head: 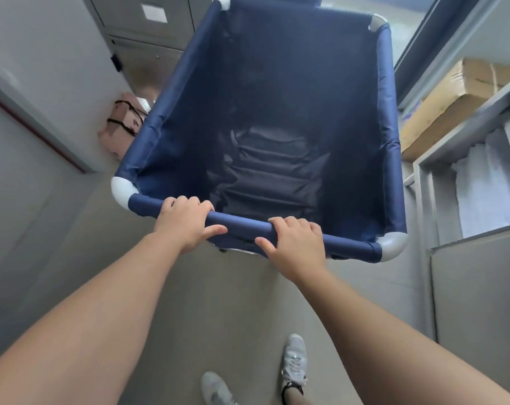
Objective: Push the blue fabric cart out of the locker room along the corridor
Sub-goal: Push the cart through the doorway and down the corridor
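1. The cart [277, 118] is a deep bin of dark blue fabric stretched over a tube frame, with pale grey plastic elbows at its four top corners. It stands on the grey floor [218, 311] directly ahead of the person.
2. Its inside looks empty; the fabric at the bottom lies in loose folds.
3. The left hand [183, 222] wraps over the near top rail [242, 223], fingers curled over the top and thumb stretched along the near side.
4. The right hand [296, 244] grasps the same rail just beside the left, fingers over the top, thumb pointing toward the left hand.
5. Both grips sit left of the rail's middle, nearer the left corner elbow [120, 190] than the right one [392, 245].
6. Beyond the left grip, a grey wall [28, 141] runs close, and a pink bag [122, 124] with black straps sits just beside the cart's left side.
7. Beyond the right grip, a grey shelf unit [464, 112] holding a cardboard box [479, 80] stands very near the cart's right edge.
8. Behind the grips, open floor holds the person's two pale shoes [294, 363].
9. Past the far rail stand grey lockers [148, 21].
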A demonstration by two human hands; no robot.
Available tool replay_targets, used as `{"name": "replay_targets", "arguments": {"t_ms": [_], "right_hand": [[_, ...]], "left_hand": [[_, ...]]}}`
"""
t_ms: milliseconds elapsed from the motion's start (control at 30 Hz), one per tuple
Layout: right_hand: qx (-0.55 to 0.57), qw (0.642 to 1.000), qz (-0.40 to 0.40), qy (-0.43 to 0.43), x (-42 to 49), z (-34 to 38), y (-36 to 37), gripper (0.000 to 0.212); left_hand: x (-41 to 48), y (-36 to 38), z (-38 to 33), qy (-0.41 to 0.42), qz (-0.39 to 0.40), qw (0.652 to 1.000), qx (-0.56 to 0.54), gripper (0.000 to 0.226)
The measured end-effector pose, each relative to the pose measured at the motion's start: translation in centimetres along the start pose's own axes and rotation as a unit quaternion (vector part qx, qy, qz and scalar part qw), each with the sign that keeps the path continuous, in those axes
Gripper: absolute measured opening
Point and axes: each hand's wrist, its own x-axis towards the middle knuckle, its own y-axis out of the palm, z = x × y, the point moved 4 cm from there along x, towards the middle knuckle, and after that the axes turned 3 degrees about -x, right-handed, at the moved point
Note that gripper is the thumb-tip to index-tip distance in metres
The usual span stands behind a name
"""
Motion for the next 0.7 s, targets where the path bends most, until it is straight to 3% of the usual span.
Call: {"name": "replay_targets", "arguments": {"t_ms": [300, 700], "right_hand": [[-0.008, 0.996, -0.031, -0.087, 0.3, -1.9, 0.3, 0.040], [-0.024, 0.986, -0.067, -0.149, -8.3, -1.2, 1.4, 0.037]], "left_hand": [[-1.3, 0.6, -1.0, -0.034, 0.013, 0.999, 0.024, 0.061], [-10.9, 3.8, -2.7, -0.068, 0.013, 0.998, 0.003, 0.057]]}}
